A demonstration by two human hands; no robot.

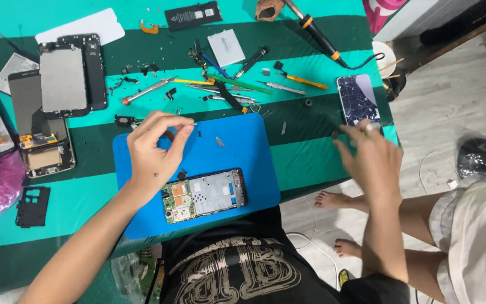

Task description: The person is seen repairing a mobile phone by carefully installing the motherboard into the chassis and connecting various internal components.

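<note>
Two hands at work over blue mat [243, 146]: left hand [156, 149] pinching tiny part (probably a screw) above opened phone [205, 195]; right hand [369, 160] spread, reaching toward cracked phone [358, 99] at counter [310, 160] edge.

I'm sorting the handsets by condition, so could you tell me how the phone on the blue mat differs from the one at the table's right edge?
The phone on the blue mat lies opened, its circuit board and metal frame exposed; the phone at the right edge shows a dark, cracked glass face. The first lies lengthwise across the mat, below the left hand; the second points away, just beyond the right hand. Both lie flat, and neither is held.
</note>
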